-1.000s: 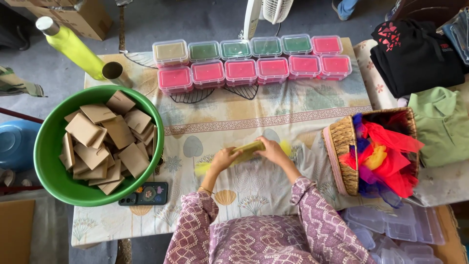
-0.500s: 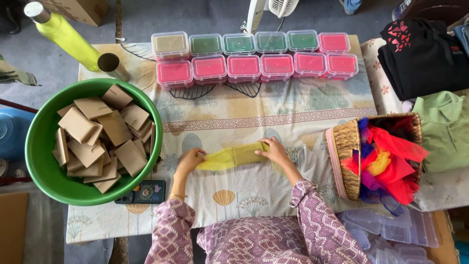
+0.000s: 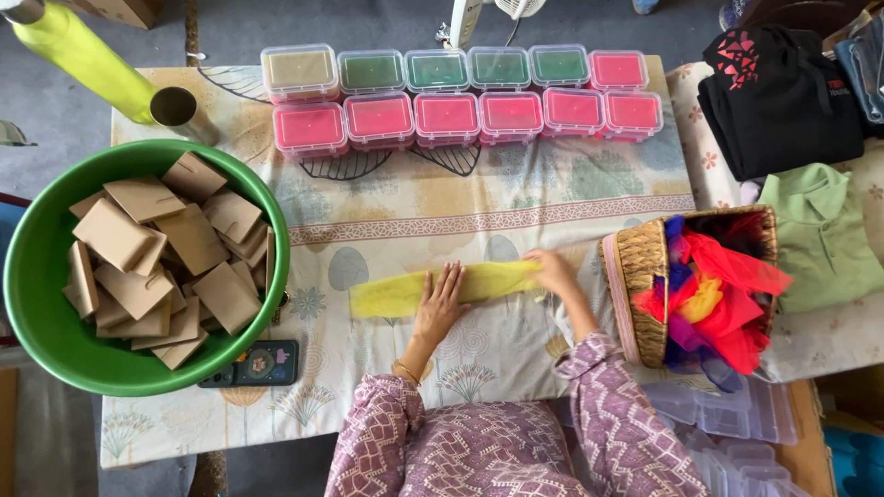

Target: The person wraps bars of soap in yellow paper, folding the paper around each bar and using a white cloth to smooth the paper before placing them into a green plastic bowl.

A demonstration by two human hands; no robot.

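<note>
On the far left a green tub (image 3: pixel 37 304) is heaped with flat brown card packets (image 3: pixel 161 262), none of them out on the cloth (image 3: pixel 516 207). A phone (image 3: pixel 258 362) lies just below the tub's rim.

In the middle, a yellow strip (image 3: pixel 387 293) lies flat across the cloth, drawn out lengthwise. The left hand (image 3: pixel 440 304) presses on it with fingers spread; the right hand (image 3: pixel 552 271) rests on its right end, whether pinching or pressing I cannot tell. It looks like smoothing is under way, with no fold made yet.

Along the far edge stand two rows of lidded clear boxes (image 3: pixel 460 92): a tan one, green ones and many pink. At the right a wicker basket (image 3: pixel 640 285) holds plenty more coloured cloths (image 3: pixel 727 294), so much seems left.
</note>
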